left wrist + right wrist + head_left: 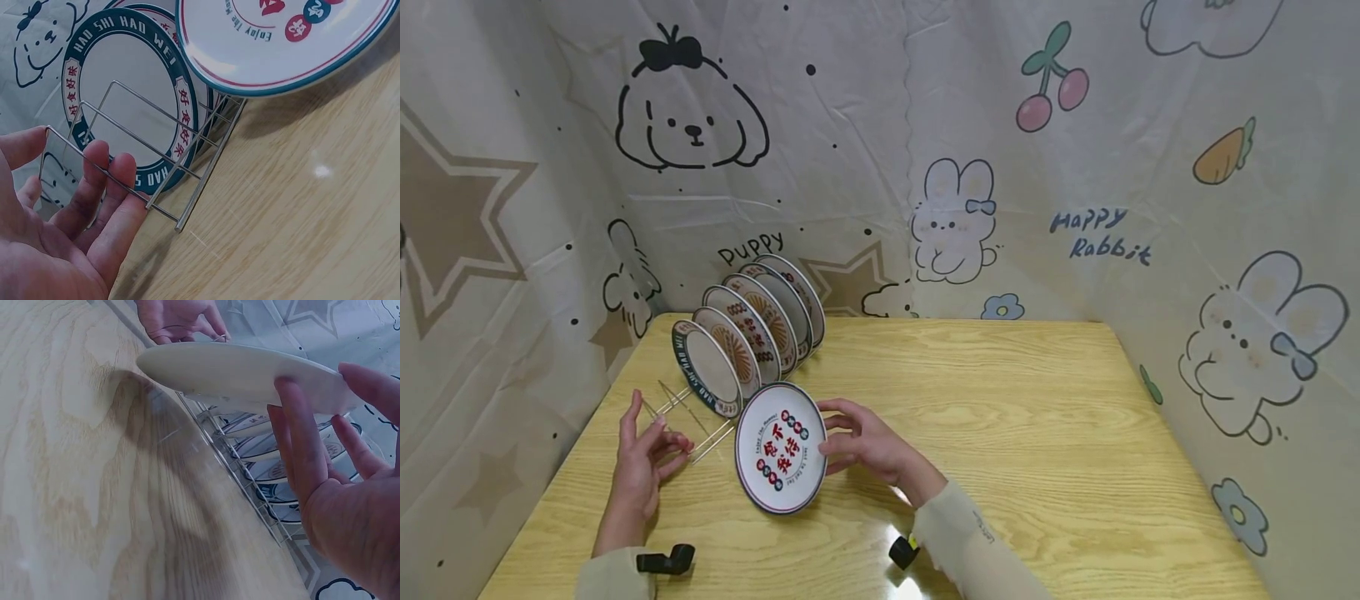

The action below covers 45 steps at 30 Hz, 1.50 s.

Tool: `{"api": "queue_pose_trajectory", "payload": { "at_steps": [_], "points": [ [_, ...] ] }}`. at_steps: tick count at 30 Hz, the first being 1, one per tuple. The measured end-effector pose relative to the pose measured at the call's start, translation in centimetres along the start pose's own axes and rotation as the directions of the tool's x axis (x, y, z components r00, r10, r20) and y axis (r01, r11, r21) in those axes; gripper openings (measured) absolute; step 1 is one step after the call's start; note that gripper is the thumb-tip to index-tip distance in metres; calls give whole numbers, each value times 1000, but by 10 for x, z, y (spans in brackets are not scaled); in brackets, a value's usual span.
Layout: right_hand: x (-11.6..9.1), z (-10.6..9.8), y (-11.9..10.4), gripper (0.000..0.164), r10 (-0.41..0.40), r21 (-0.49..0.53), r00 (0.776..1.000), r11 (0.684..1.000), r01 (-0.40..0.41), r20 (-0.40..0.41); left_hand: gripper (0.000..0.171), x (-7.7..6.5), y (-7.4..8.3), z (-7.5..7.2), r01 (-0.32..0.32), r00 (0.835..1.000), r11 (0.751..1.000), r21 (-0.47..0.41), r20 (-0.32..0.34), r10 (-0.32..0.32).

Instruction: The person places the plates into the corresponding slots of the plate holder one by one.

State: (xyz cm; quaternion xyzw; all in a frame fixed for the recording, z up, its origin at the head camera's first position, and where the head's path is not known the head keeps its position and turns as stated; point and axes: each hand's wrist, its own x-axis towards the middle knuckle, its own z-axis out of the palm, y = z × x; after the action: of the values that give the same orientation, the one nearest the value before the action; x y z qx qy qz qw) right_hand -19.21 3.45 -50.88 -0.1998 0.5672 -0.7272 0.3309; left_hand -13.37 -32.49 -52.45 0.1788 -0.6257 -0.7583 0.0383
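A wire plate rack [713, 442] stands at the table's left side, with several plates upright in a row. My left hand [642, 467] grips the near end of this rack, fingers curled about its top wire [128, 187]. Closest to that hand in the rack is a plate with a green lettered rim [709, 367]. My right hand [874, 442] holds a white plate with red writing [781, 483] by its right edge, thumb on the face and fingers behind. That plate is tilted, in front of the rack. Its plain underside [219, 369] shows in the right wrist view.
The wooden table [985, 417] extends to the right of the rack. A patterned cloth [865, 125] hangs behind the table and along both sides. Black wrist devices show by both sleeves, one of them the left wrist device [666, 560].
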Motion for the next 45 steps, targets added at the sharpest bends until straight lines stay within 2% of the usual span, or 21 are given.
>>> {"api": "queue_pose_trajectory", "payload": {
  "at_steps": [9,18,29,36,45],
  "points": [
    [-11,-2,-10,75,-38,-33,998,999,40,58,70,0,-1,1,-8,1000,1000,1,-15,8],
    [-8,7,-11,80,-81,-50,991,995,87,105,70,0,-2,-1,-14,1000,1000,-4,0,14],
    [-1,17,-7,80,-155,-60,985,985,160,78,70,-4,-2,2,-30,1000,1000,3,7,30],
    [6,25,-7,79,-207,-110,976,971,213,64,71,-5,-2,5,-39,999,999,-19,23,39],
    [15,36,-9,79,-209,-165,977,963,215,48,71,-5,-3,5,-29,999,1000,-7,25,29]
  ]
}}
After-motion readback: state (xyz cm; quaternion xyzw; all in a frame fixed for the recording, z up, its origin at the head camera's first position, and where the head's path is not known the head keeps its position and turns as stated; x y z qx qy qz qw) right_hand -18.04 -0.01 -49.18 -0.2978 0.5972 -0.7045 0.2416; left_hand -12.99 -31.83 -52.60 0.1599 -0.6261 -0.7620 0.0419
